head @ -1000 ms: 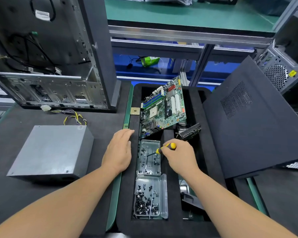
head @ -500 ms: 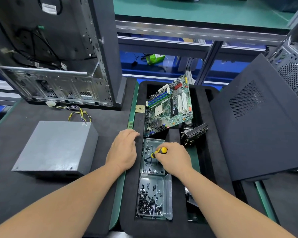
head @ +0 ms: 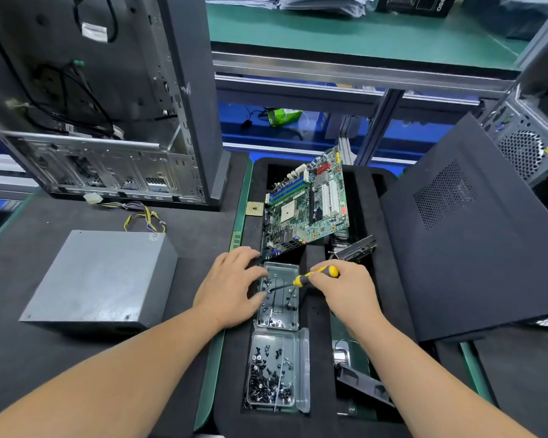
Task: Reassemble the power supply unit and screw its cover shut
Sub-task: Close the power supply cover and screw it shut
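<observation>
The grey power supply unit (head: 98,276) lies on the dark mat at the left, its cover on and yellow-black wires (head: 144,216) trailing behind it. My right hand (head: 345,292) grips a yellow-and-black screwdriver (head: 310,277), whose tip points into a clear plastic screw tray (head: 277,295) holding several loose screws. My left hand (head: 231,286) rests at that tray's left edge, fingers spread, with the fingertips at the tray's rim.
A second clear tray (head: 274,374) full of dark screws sits just below. A green motherboard (head: 307,200) leans in the black foam organiser. An open computer case (head: 102,99) stands at the back left. A black side panel (head: 475,235) leans at the right.
The screwdriver has swung so its tip now reaches left into the screw tray. My left hand has slid right to the tray's edge. The view has shifted slightly.
</observation>
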